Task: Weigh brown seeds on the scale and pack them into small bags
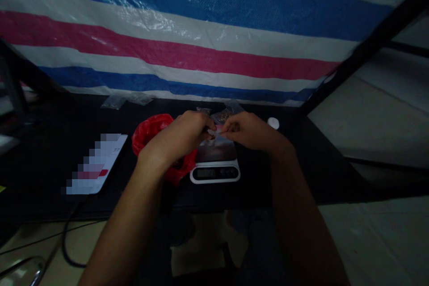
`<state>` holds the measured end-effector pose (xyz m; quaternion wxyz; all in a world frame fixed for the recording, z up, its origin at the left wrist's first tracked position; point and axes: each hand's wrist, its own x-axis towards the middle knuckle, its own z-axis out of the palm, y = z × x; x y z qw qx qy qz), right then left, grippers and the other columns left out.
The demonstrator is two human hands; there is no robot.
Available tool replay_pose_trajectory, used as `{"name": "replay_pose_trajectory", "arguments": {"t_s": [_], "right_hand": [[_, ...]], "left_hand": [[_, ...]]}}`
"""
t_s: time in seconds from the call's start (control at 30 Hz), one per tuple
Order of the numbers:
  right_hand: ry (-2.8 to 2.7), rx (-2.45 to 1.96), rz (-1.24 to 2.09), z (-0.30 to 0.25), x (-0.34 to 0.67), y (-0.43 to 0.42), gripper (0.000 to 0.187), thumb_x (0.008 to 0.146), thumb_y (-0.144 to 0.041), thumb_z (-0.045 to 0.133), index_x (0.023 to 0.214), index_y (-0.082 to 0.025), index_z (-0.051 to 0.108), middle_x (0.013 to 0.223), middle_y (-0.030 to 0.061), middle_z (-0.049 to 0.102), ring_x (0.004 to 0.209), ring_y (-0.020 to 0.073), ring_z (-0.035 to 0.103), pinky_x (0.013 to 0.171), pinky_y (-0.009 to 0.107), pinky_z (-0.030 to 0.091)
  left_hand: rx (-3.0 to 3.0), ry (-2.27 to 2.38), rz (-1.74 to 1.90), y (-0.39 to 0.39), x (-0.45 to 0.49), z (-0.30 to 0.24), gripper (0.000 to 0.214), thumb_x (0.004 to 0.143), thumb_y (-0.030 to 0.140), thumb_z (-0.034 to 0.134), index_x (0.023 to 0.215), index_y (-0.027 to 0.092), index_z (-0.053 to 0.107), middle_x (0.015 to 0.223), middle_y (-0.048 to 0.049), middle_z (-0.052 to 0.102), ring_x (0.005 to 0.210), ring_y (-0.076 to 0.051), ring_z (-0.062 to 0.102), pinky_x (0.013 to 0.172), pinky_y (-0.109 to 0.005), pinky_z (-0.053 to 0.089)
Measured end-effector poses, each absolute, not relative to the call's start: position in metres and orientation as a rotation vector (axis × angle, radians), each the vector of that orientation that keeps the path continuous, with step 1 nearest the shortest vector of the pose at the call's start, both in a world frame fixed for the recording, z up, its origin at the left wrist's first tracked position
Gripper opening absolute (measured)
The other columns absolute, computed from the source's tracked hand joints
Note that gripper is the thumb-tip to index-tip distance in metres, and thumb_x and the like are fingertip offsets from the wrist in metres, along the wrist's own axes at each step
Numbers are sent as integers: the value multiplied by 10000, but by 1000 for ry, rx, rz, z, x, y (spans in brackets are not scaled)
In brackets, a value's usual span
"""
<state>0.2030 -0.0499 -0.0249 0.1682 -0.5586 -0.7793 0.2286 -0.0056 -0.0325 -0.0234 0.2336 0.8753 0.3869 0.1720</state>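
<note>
Above the metal plate of a white digital scale [215, 174], my two hands meet with fingers pinched. Between them is what looks like a small clear plastic bag [214, 133], dim and partly covered by the fingers. My left hand [194, 126] grips its left side, while my right hand [239, 128] pinches its right edge. A red plastic bag [152, 125] stands open beside the scale, partly hidden behind my left forearm. Just behind the hands lies a clear bag with small brownish pieces [221, 116].
A lit, partly pixelated screen device [109, 161] with a cable lies to the left. Clear plastic packets [114, 101] are at the back left of the black table [254, 183]. A round white object [273, 123] sits at right. Behind hangs a striped tarp [201, 58].
</note>
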Motion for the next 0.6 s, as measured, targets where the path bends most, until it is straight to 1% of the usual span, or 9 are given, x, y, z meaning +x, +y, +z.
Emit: {"name": "replay_pose_trajectory", "arguments": {"t_s": [0.13,0.23,0.33,0.47,0.6], "right_hand": [[-2187,-1464,602,-24,198,-50,102,827,-124,684,844,-172,773,837,36,775,750,156,684,665,240,459],[-2192,-1408,634,-27,191,-49,103,824,-114,676,802,-165,763,806,39,767,737,157,679,656,244,455],[-2167,-1398,664,-29,188,-48,88,830,-131,682,799,-158,760,793,50,765,736,166,686,653,252,462],[-2093,-1377,661,-30,193,-47,122,855,-118,643,856,-160,758,868,58,784,801,172,714,712,256,496],[-2043,-1387,639,-29,196,-47,152,872,-123,613,908,-160,756,906,66,788,836,180,721,726,261,509]], "left_hand": [[2456,964,509,-30,-8,-26,234,881,164,614,1035,216,781,1034,-56,780,974,-237,715,894,-322,524],[2435,936,560,-30,-10,-28,203,886,174,623,1025,201,768,1035,-49,777,943,-216,717,866,-303,521],[2406,950,585,-31,-10,-30,166,882,180,642,1008,186,751,1031,-48,776,923,-204,714,834,-285,523],[2349,940,629,-30,-8,-35,168,873,179,662,1024,178,735,1026,-47,773,905,-199,718,813,-281,535],[2320,909,628,-29,-6,-41,202,863,156,671,1055,176,729,1034,-50,776,907,-197,729,810,-283,551]]}}
